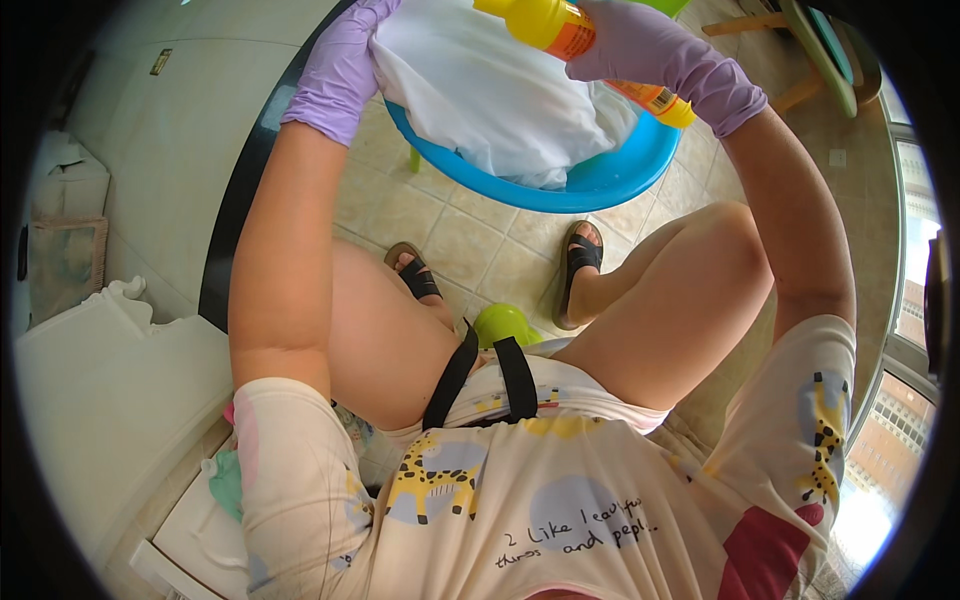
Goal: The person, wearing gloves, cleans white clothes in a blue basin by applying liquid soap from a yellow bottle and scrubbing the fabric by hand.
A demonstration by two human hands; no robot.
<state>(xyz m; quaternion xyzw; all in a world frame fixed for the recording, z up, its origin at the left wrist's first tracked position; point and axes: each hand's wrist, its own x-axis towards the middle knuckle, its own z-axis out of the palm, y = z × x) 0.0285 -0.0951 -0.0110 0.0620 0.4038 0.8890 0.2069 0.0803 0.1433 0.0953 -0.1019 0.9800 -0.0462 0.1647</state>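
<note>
A blue plastic basin stands in front of my knees, with a white cloth heaped in it and over its near rim. My left hand, in a purple rubber glove, is at the cloth's left edge; its fingers run up to the top of the picture and are partly cut off. My right hand, gloved alike, is wrapped round a yellow bottle with an orange label. The bottle lies tilted above the cloth, its narrow end toward the upper left and its base by my right wrist.
A green stool shows between my legs on the tiled floor. A folding chair is at the upper right, near the windows. White furniture stands close on my left, with a green cloth below it.
</note>
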